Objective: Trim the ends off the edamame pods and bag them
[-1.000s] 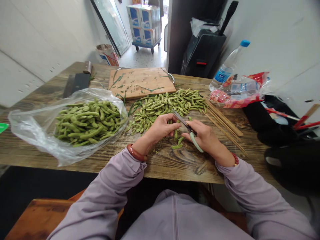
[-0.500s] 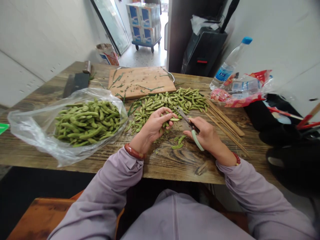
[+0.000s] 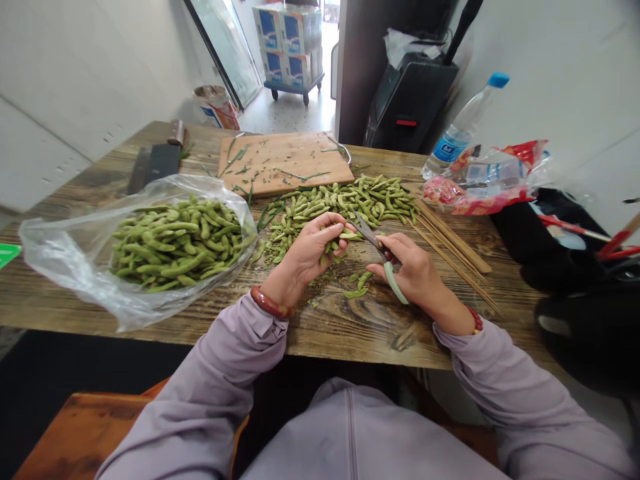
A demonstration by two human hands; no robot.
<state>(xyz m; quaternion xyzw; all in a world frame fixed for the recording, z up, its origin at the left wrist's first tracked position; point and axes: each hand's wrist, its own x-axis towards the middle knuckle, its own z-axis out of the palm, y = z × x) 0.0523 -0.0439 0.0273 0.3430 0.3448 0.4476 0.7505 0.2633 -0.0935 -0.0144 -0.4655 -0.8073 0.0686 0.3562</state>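
Since a second ago both hands have slid away from the desk's near edge toward the loose pile, and the left now presents a fresh pod to the blades.

At the far left, a clear plastic bag (image 3: 60,267) lies open on the desk (image 3: 350,327), heaped with bagged pods (image 3: 175,240). Beyond it are a cleaver (image 3: 153,163) and a cutting board (image 3: 283,163). The left hand (image 3: 310,250) has its grip closed on a single edamame pod (image 3: 349,235), pinched between thumb and fingertips, with more pods seemingly cupped in the palm. It hovers at the near edge of the loose pile (image 3: 345,197).

The scissors (image 3: 373,243) meet that pod's right end. How far apart the blades stand is too small to tell. A few cut pods (image 3: 356,292) lie on the desk below, between the wrists. The right hand (image 3: 415,273) is closed through the pale green handle. Bamboo skewers (image 3: 450,243) lie just beyond it.

The step in hand looks like snipping the pod's tip. That calls for holding the pod steady, fingertips clear of the blades, and taking only the very end.
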